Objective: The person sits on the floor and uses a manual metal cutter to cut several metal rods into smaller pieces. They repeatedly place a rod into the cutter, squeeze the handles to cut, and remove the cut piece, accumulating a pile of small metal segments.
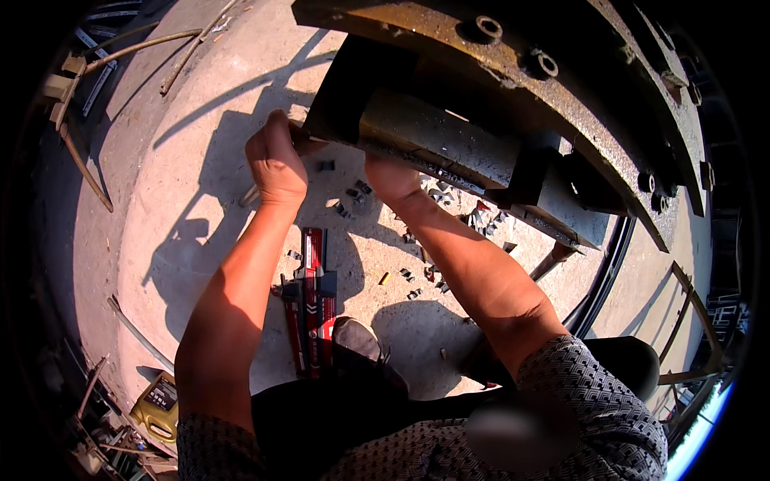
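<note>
A heavy, dark steel machine frame [437, 140] with rusty curved plates fills the upper right. My left hand [277, 160] is raised at its left lower corner, thumb up. The fingers of that hand bend into the shade against the frame's edge, and what they hold is hidden. My right hand [391, 178] reaches under the thick steel bar at the front of the frame. Its knuckles and wrist show in sunlight, while the fingers are out of sight behind the metal. Below the hands, bent scraps of metal strip [357, 191] lie scattered on the concrete.
A red and black tool case or tool [314, 301] lies on the floor beside my shoe [357, 338]. A gold jug [158, 407] stands at lower left. Bent rods [84, 164] lie at far left. Dark long bars [605, 276] run along the right, near a leg under the frame.
</note>
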A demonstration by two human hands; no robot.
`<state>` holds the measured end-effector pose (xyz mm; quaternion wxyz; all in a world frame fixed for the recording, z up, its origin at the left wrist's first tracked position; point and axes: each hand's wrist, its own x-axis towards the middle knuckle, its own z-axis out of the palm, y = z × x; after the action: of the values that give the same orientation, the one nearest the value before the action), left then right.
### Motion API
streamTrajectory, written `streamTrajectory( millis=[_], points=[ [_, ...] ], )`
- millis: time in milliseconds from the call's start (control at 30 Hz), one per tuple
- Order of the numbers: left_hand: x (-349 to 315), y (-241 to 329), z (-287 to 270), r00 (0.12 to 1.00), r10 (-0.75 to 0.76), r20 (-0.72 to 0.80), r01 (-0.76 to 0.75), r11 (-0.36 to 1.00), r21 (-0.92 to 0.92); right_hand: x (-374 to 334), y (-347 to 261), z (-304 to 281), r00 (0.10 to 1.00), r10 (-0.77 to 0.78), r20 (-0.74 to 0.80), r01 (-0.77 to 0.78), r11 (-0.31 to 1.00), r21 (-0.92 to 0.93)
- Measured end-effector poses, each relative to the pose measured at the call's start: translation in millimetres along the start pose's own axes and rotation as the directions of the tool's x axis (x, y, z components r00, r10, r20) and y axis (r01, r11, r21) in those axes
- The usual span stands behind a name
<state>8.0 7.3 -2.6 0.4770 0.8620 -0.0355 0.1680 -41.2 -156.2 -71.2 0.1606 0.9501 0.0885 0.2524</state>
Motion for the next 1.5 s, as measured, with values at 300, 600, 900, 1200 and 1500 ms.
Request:
streamTrajectory(
  millis=[300, 600, 900, 1200, 1500],
  points=[
    [-3, -15, 3, 0.989, 0.144, -0.026, -0.145, 0.987, -0.062, 3, 22, -6, 0.994, 0.026, -0.110, -0.023, 0.999, 0.028],
    [-2, -22, -4, 0.997, 0.072, 0.030, -0.074, 0.996, 0.056, -12, 88, -10, 0.968, -0.148, -0.205, 0.139, 0.989, -0.059],
    [-1, -14, 0, 0.986, 0.166, -0.012, -0.165, 0.985, 0.047, 7, 54, -20, 0.973, -0.041, -0.226, 0.063, 0.994, 0.090],
    [-5, 11, -2, 0.972, -0.223, 0.069, 0.233, 0.916, -0.327, -47, 65, -13, 0.994, -0.082, -0.079, 0.080, 0.996, -0.028],
    [-5, 9, -5, 0.969, -0.226, 0.097, 0.245, 0.916, -0.318, -85, 76, 2, 0.992, -0.098, 0.074, 0.103, 0.993, -0.064]
  ],
)
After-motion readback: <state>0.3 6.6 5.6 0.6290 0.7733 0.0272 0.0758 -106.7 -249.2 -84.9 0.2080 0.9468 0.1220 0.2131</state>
